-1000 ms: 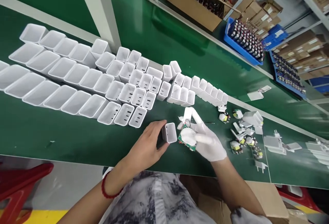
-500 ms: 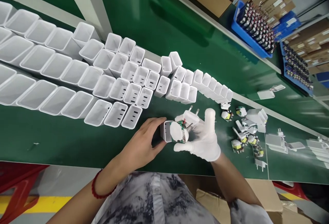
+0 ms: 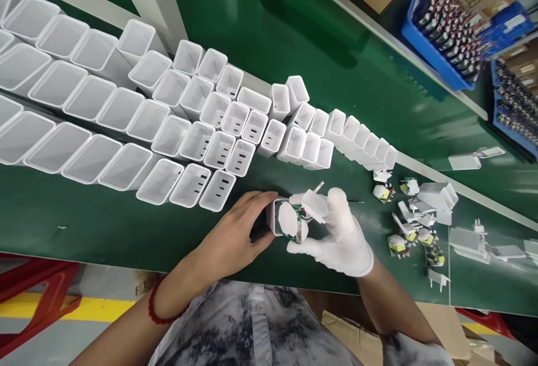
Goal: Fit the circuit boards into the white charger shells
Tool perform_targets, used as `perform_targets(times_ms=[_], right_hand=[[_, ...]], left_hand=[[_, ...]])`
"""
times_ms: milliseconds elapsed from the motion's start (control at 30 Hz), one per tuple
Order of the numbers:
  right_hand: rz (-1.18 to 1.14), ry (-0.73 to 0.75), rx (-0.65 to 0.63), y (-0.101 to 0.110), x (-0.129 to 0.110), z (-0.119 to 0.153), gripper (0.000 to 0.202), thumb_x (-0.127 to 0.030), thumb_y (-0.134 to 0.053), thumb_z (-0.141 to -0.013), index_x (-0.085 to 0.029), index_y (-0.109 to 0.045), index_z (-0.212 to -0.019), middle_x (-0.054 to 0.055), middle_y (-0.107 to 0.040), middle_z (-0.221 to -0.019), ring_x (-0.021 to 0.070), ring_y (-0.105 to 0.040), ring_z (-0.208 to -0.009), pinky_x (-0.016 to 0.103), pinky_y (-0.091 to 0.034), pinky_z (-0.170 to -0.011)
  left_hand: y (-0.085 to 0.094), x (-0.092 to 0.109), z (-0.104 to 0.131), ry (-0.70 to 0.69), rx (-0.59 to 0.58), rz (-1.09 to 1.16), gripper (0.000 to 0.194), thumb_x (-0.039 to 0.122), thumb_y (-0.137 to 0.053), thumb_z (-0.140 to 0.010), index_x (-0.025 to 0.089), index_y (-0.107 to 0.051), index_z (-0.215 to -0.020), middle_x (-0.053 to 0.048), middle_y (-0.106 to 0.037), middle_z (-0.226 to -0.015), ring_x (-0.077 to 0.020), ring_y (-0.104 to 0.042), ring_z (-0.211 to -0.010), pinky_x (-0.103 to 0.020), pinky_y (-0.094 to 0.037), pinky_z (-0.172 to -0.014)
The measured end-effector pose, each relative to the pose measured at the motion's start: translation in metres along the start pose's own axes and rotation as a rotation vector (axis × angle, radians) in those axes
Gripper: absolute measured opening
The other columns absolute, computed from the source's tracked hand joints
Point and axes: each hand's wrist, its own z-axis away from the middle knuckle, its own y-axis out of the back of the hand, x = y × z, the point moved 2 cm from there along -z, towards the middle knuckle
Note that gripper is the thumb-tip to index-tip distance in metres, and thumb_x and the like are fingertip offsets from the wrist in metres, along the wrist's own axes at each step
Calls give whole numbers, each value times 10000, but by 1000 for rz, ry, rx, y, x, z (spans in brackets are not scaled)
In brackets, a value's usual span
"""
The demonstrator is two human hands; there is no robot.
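Note:
My bare left hand (image 3: 235, 234) is closed round a white plastic case (image 3: 272, 217), its open end facing right. A green circuit board with round white parts (image 3: 290, 220) sits at that open end, partly inside. My right hand (image 3: 347, 237), in a white glove, grips the board's right side, thumb below. A white plug piece (image 3: 315, 205) with a metal pin leans against the gloved fingers above the board, and short wires show between the two.
Rows of open white cases (image 3: 126, 164) cover the left and middle of the green table (image 3: 105, 217). Loose circuit boards (image 3: 397, 245) and white plug parts (image 3: 468, 242) lie at the right. A blue tray (image 3: 437, 55) of components stands at the upper right.
The white plug piece has tilted, with its flat face now turned more upward. My gloved fingers have shifted around it. The camera view has moved slightly.

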Motion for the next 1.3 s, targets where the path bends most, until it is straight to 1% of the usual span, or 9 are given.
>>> perform_targets(times_ms=[67, 133, 267, 433, 533, 767, 967, 1167, 1300], right_hand=[[6, 0, -41, -1, 0, -2, 927, -194, -700, -871, -392, -88, -1540, -1, -616, -910, 177, -622, -781, 377, -592, -787], [3, 30, -55, -1, -1, -4, 937, -183, -674, -889, -398, -40, -1545, -6, -601, -902, 165, -611, -759, 364, -593, -767], [18, 72, -56, -2, 1, -6, 986, -168, -670, -890, -380, 29, -1552, -4, -607, -920, 154, -605, -758, 353, -589, -751], [178, 80, 4, -5, 0, -5, 971, -199, -693, -879, -318, -17, -1565, 43, -649, -1000, 181, -631, -856, 389, -577, -810], [221, 77, 7, -6, -3, -5, 950, -201, -684, -884, -297, -32, -1568, 58, -660, -1012, 187, -642, -880, 375, -572, -818], [298, 87, -16, -5, -9, -8, 929, -210, -686, -879, -269, -66, -1569, 46, -669, -938, 194, -640, -829, 346, -575, -767], [422, 111, -37, -5, -15, -11, 873, -155, -639, -895, -246, -92, -1570, 15, -633, -839, 160, -586, -702, 303, -557, -662], [433, 97, -34, -4, -21, -14, 836, -176, -629, -908, -253, -122, -1568, 32, -641, -865, 167, -585, -728, 306, -565, -649], [336, 85, -33, -2, -18, -13, 879, -162, -671, -886, -253, -124, -1567, 11, -623, -849, 158, -587, -754, 324, -572, -741]], left_hand=[[0, 0, 0, 3, -4, -7, 550, 193, -584, -886, 286, -381, -1388, -66, -564, -1341, -278, -565, -1240, -443, -567, -978], [0, 0, 0, 8, -13, -10, 546, 202, -579, -888, 287, -380, -1389, -68, -565, -1347, -282, -573, -1232, -430, -588, -944], [0, -1, -1, -7, -15, -18, 565, 176, -574, -881, 281, -374, -1399, -65, -573, -1339, -267, -560, -1250, -417, -573, -976], [-1, -3, -1, -14, -1, -17, 565, 166, -574, -869, 279, -388, -1391, -63, -581, -1332, -272, -543, -1270, -407, -587, -950], [-2, -4, -1, -14, -6, -8, 569, 174, -577, -871, 279, -383, -1396, -68, -573, -1338, -275, -531, -1281, -412, -583, -957], [-1, -4, 1, 18, -28, 14, 564, 184, -573, -881, 286, -385, -1403, -74, -565, -1339, -280, -542, -1269, -432, -568, -978], [-1, -5, 0, 18, -15, 20, 568, 174, -592, -867, 288, -410, -1393, -71, -576, -1321, -275, -546, -1269, -421, -569, -977], [-3, -7, 0, 11, -30, 32, 579, 140, -591, -864, 260, -403, -1399, -81, -538, -1358, -252, -498, -1316, -421, -480, -1088], [-2, -7, 0, 4, -23, 25, 587, 142, -592, -858, 269, -404, -1400, -71, -547, -1357, -256, -510, -1304, -425, -488, -1079]])
